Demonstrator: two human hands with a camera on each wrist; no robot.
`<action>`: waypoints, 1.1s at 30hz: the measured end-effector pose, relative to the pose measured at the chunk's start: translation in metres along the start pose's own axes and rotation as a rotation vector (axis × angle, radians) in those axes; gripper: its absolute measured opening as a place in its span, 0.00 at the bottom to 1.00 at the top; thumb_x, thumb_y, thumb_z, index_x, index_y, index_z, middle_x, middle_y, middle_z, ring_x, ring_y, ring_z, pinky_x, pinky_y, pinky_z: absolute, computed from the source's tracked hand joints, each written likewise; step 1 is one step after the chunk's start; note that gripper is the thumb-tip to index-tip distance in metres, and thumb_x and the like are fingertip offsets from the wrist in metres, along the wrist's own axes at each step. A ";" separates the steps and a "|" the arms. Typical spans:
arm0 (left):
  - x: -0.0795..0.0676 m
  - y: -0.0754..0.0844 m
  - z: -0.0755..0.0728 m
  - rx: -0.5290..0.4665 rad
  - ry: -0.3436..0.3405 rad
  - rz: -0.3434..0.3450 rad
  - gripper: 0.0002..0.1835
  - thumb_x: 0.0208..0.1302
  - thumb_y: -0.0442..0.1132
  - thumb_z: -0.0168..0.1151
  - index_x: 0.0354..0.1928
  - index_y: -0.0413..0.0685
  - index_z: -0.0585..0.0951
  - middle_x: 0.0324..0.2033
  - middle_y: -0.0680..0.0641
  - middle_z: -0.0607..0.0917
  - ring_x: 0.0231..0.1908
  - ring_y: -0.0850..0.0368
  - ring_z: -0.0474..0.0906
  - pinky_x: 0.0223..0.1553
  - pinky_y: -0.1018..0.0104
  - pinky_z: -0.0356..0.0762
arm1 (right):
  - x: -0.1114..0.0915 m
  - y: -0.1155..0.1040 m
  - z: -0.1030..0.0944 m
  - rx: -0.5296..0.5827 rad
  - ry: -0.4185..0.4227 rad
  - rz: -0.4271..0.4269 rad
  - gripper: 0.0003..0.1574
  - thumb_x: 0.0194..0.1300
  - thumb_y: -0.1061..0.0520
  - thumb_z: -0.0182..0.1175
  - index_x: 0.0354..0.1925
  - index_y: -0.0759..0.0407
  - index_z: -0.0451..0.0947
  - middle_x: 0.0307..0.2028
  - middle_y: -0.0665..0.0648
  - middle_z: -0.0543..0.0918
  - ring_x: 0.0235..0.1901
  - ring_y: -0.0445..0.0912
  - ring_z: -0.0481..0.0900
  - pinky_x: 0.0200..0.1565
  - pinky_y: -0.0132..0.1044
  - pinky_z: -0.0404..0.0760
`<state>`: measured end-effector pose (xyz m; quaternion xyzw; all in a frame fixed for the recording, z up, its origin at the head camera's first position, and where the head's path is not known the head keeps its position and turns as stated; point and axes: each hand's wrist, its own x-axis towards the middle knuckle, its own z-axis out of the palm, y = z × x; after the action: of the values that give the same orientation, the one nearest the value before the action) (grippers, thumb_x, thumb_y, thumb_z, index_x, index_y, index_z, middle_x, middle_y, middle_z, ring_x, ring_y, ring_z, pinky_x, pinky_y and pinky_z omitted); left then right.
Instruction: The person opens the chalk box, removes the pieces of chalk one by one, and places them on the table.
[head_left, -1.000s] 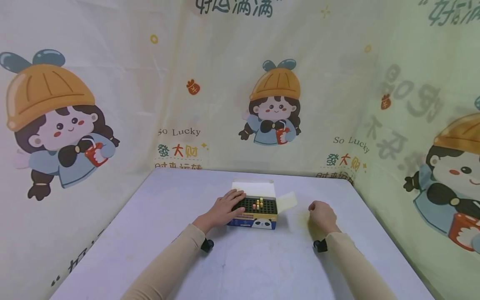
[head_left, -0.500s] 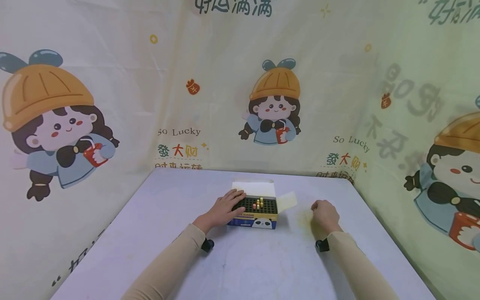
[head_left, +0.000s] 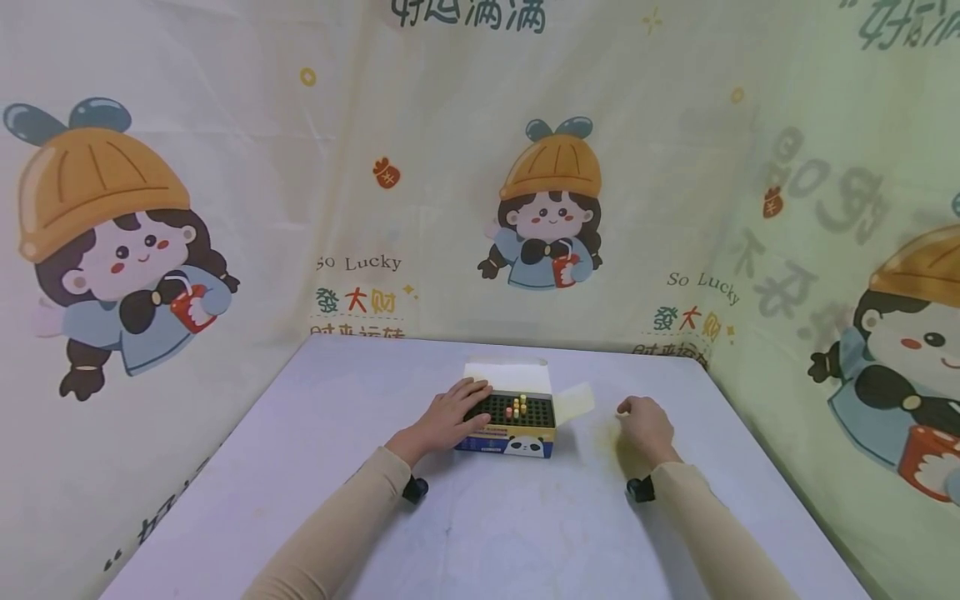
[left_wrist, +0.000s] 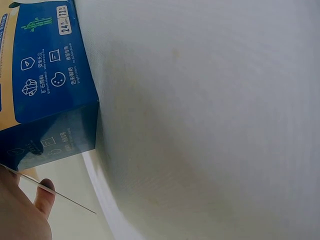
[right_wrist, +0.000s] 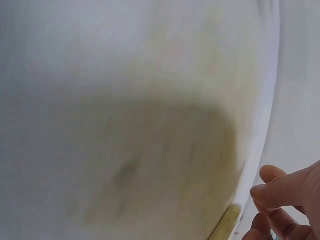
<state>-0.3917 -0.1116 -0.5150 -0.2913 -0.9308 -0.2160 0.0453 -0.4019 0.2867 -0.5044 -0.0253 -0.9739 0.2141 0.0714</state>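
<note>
A blue and yellow chalk box (head_left: 487,447) with a panda on it stands with its lid up. Its black holder (head_left: 495,410) is full of round holes, and several short coloured chalks (head_left: 517,407) stick out on the right side. My left hand (head_left: 447,417) rests over the left end of this box, fingers spread across the top and covering part of the holder. To the right of the box, low over the table, my right hand (head_left: 648,429) is curled with thumb and forefinger together. A yellow chalk (right_wrist: 226,223) shows at its fingertips, partly cut off by the frame in the right wrist view.
Pale yellow smears (right_wrist: 200,100) mark the white table (head_left: 510,525) under and around the right hand. A pale side flap (head_left: 573,402) juts out from the box on the right. Behind the table hangs a printed cartoon cloth (head_left: 442,125).
My right hand has shifted slightly right and then back left, staying low over the yellow smear. The left hand and the box have kept their place.
</note>
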 end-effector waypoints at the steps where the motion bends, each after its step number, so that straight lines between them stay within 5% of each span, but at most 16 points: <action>1: 0.000 0.000 0.000 0.003 -0.006 -0.001 0.36 0.80 0.65 0.43 0.83 0.60 0.57 0.82 0.52 0.56 0.82 0.46 0.43 0.73 0.34 0.55 | 0.001 -0.004 0.000 0.003 0.003 -0.006 0.16 0.71 0.65 0.52 0.49 0.66 0.84 0.49 0.70 0.83 0.50 0.65 0.81 0.48 0.60 0.81; 11: -0.002 0.002 -0.005 -0.003 -0.005 0.005 0.36 0.80 0.63 0.44 0.82 0.58 0.58 0.81 0.50 0.57 0.82 0.44 0.45 0.72 0.33 0.56 | 0.004 -0.059 -0.011 0.039 0.140 -0.066 0.19 0.71 0.65 0.48 0.49 0.61 0.86 0.50 0.66 0.82 0.48 0.62 0.81 0.39 0.56 0.80; 17: -0.002 0.002 -0.004 0.006 -0.006 0.007 0.36 0.80 0.64 0.44 0.82 0.58 0.58 0.81 0.50 0.57 0.82 0.45 0.45 0.72 0.34 0.56 | -0.006 -0.088 -0.005 0.070 0.310 -0.237 0.15 0.75 0.66 0.52 0.46 0.57 0.85 0.50 0.62 0.82 0.43 0.57 0.80 0.36 0.50 0.80; 24: -0.002 0.000 0.002 0.001 0.030 0.040 0.36 0.81 0.63 0.43 0.82 0.54 0.60 0.80 0.48 0.60 0.81 0.42 0.47 0.70 0.31 0.57 | -0.014 -0.123 -0.005 0.070 0.480 -0.404 0.18 0.73 0.69 0.52 0.44 0.55 0.87 0.44 0.58 0.86 0.41 0.59 0.81 0.42 0.57 0.75; 29: -0.002 0.001 -0.001 -0.001 -0.005 0.012 0.36 0.81 0.63 0.43 0.82 0.58 0.58 0.81 0.50 0.57 0.82 0.45 0.44 0.73 0.34 0.55 | -0.023 -0.149 -0.011 0.090 0.464 -0.454 0.19 0.73 0.70 0.52 0.42 0.53 0.88 0.44 0.56 0.86 0.48 0.58 0.81 0.50 0.60 0.73; 33: -0.001 0.001 -0.003 0.004 -0.015 -0.008 0.36 0.80 0.65 0.42 0.83 0.59 0.57 0.82 0.52 0.56 0.82 0.47 0.43 0.73 0.36 0.55 | -0.031 -0.166 -0.010 0.027 0.350 -0.500 0.20 0.74 0.69 0.52 0.44 0.52 0.88 0.45 0.56 0.87 0.47 0.57 0.82 0.52 0.59 0.76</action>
<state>-0.3909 -0.1128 -0.5121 -0.2892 -0.9327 -0.2119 0.0381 -0.3723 0.1380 -0.4298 0.1795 -0.9198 0.1954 0.2890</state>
